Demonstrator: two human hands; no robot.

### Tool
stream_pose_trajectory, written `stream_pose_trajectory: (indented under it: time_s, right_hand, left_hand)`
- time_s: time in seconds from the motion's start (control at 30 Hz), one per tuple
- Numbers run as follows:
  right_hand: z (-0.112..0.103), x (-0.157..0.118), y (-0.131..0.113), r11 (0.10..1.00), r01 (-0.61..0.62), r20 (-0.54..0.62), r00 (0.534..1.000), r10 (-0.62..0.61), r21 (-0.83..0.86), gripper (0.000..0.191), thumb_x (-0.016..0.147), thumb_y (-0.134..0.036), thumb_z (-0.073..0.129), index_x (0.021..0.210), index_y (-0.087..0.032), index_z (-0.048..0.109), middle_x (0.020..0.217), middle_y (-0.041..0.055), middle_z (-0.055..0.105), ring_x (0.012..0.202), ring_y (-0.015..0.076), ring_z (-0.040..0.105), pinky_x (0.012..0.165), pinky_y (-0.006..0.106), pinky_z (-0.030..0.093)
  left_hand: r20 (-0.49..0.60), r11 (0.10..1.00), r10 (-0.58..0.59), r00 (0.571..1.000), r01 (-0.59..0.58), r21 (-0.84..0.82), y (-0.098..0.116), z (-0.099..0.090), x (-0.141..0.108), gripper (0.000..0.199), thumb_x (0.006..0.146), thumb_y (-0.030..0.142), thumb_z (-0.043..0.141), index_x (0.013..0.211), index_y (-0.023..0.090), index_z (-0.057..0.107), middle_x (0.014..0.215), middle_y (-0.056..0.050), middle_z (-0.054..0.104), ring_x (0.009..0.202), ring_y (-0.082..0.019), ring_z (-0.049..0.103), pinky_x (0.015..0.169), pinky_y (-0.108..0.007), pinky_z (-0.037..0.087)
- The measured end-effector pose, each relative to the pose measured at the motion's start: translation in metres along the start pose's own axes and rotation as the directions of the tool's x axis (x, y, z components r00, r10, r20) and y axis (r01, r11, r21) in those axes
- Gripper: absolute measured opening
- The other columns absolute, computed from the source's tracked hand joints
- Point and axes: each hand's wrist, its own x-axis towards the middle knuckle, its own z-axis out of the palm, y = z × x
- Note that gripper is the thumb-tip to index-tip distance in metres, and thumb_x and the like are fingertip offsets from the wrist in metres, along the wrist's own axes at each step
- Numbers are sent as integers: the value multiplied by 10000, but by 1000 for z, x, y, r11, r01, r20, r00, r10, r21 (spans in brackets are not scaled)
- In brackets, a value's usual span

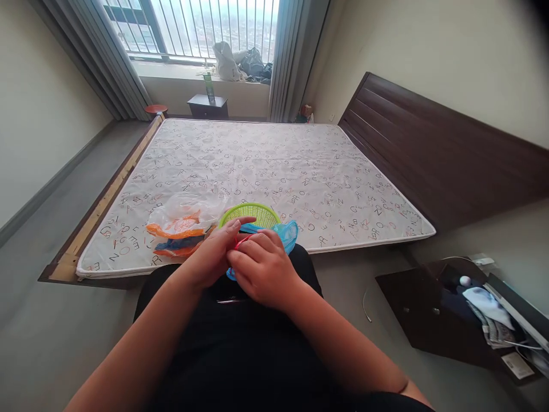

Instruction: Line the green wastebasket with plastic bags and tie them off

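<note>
My left hand (212,252) and my right hand (263,266) meet above my lap, at the near edge of the mattress. Between them is a small pink-red item (241,241), mostly covered by the fingers. The right fingers are wrapped over it, while the left index finger stretches out past it. A blue plastic bag (288,233) shows behind and below the hands; whether a hand grips it is unclear. Just beyond, a green mesh basket (251,210) rests on the mattress. Left of it lie clear and orange plastic bags (180,223).
A patterned mattress (266,166) fills the middle, with a dark headboard (429,131) on the right. Clothes and papers (491,315) lie on a dark nightstand (412,309) at lower right. A small table (208,107) holding a green vase (209,88) stands by the window.
</note>
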Motion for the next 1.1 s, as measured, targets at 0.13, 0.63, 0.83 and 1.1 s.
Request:
stream_pose_trajectory:
  time_s: [0.13, 0.63, 0.83, 1.1]
  right_hand:
    - [12, -18, 23, 998, 2, -138, 990, 8, 70, 378, 878, -290, 633, 1223, -445, 647, 1108, -1, 666, 1177, 270, 596, 1190, 543, 336]
    - [97, 0, 40, 883, -394, -55, 906, 420, 253, 129, 949, -296, 593, 1052, -245, 653, 935, 76, 697, 976, 281, 670, 904, 448, 542]
    - [121, -18, 78, 815, -570, 151, 801, 579, -100, 228, 957, -156, 497, 1154, -216, 594, 929, 85, 726, 842, 247, 689, 742, 328, 501]
    - [102, -27, 88, 851, -524, 237, 833, 499, 48, 479, 918, -329, 670, 1364, -220, 532, 1347, 152, 636, 1295, 322, 577, 1085, 509, 445]
  left_hand:
    - [58, 999, -5, 998, 2, 38, 12, 3, -1, 435, 913, 427, 683, 1288, 212, 640, 843, -40, 692, 738, -166, 672, 660, -266, 545]
    - [149, 923, 182, 972, -221, 316, 67, 35, 9, 313, 936, 355, 610, 1216, 222, 659, 594, 57, 393, 477, -75, 350, 434, -185, 284]
    - [-23, 822, 280, 960, -228, 522, 77, 20, -3, 184, 911, 335, 628, 1041, 228, 702, 568, 44, 418, 475, -91, 376, 423, -196, 299]
    - [-24, 675, 353, 935, -236, 699, 64, 6, -2, 158, 906, 324, 625, 963, 206, 713, 622, 19, 496, 562, -115, 429, 485, -214, 330]
